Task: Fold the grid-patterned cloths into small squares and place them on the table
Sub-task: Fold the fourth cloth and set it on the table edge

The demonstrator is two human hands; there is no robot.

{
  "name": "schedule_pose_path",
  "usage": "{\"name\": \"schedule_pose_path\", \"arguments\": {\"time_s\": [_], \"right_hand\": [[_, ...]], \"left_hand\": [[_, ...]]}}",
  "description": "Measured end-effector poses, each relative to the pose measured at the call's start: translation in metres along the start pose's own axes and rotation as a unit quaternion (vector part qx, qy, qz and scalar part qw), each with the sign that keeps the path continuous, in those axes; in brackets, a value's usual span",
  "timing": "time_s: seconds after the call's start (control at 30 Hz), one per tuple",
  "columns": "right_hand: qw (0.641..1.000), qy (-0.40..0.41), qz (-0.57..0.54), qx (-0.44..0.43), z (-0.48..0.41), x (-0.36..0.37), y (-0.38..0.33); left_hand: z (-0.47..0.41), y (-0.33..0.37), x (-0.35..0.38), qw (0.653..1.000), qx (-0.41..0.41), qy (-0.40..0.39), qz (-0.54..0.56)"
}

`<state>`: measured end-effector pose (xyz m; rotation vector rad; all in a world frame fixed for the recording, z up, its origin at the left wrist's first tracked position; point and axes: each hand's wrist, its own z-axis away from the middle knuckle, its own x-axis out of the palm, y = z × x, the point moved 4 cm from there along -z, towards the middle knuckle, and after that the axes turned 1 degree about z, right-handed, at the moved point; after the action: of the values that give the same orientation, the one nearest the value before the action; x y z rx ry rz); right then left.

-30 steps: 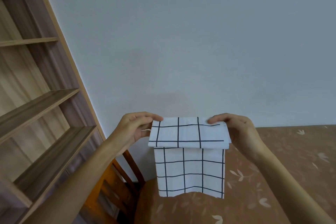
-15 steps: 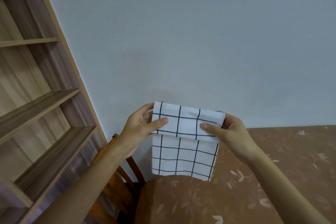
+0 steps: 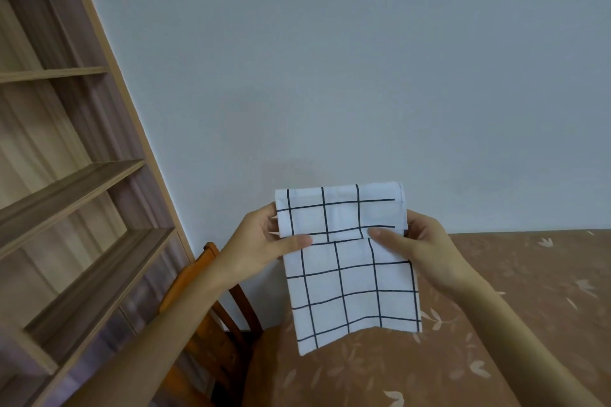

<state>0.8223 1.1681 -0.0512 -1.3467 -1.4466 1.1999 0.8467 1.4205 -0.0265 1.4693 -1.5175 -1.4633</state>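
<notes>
A white cloth with a black grid (image 3: 350, 281) hangs in the air above the near-left corner of the table (image 3: 515, 301). Its upper part is folded over toward me as a short flap; the longer part hangs down below. My left hand (image 3: 264, 248) pinches the cloth's left edge with the thumb lying on the flap's lower edge. My right hand (image 3: 413, 244) holds the right edge the same way, thumb on the front. The fingers of both hands are hidden behind the cloth.
The table wears a brown cloth with a pale leaf print. A wooden chair (image 3: 215, 324) stands at the table's left side. Tall wooden shelves (image 3: 76, 195) fill the left. A plain grey wall is behind.
The cloth has shifted slightly to the right and hangs lower. Both thumbs have come round onto the front of the folded flap, where a second ago the hands gripped the top fold from above.
</notes>
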Motion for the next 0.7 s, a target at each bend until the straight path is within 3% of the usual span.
{"name": "schedule_pose_path", "arguments": {"time_s": [0.17,0.33,0.7], "right_hand": [[1.000,0.003,-0.019,-0.020,-0.001,-0.005,-0.001],[0.997,0.003,0.041,-0.061,-0.004,-0.010,-0.001],[0.999,0.014,-0.037,-0.012,-0.004,-0.015,0.004]], "left_hand": [[0.002,-0.001,-0.005,1.000,-0.005,-0.009,0.015],[0.002,0.001,-0.014,0.999,-0.007,0.015,0.034],[0.004,0.000,-0.015,0.990,-0.046,0.038,0.128]]}}
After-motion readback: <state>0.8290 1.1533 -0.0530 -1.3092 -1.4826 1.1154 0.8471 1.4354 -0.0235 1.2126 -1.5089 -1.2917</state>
